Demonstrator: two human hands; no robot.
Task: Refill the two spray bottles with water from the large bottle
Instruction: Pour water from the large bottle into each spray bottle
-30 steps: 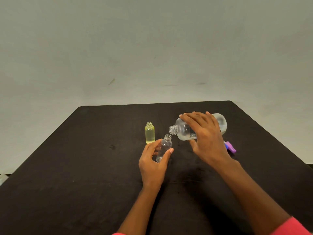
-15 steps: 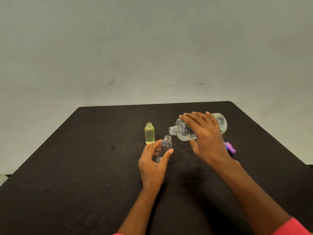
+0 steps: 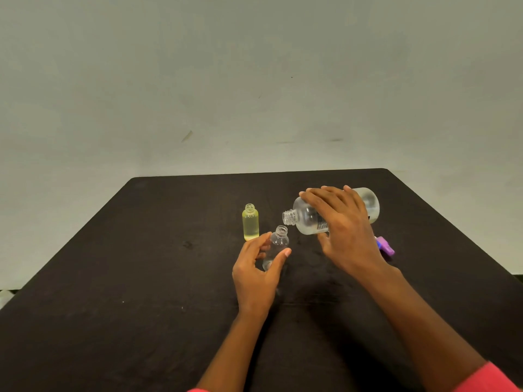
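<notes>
My right hand (image 3: 343, 230) grips the large clear bottle (image 3: 307, 216), tipped almost level with its open neck pointing left, just above and right of the small clear spray bottle's mouth. My left hand (image 3: 256, 271) holds that small clear bottle (image 3: 277, 244) between thumb and fingers; it leans slightly right and has no cap. A small yellow spray bottle (image 3: 250, 223) stands upright and uncapped just left of it. No stream of water is visible between the necks.
All of this sits on a black table (image 3: 141, 278). A purple and blue cap (image 3: 385, 246) lies on it behind my right wrist. A pale wall rises beyond the table's far edge.
</notes>
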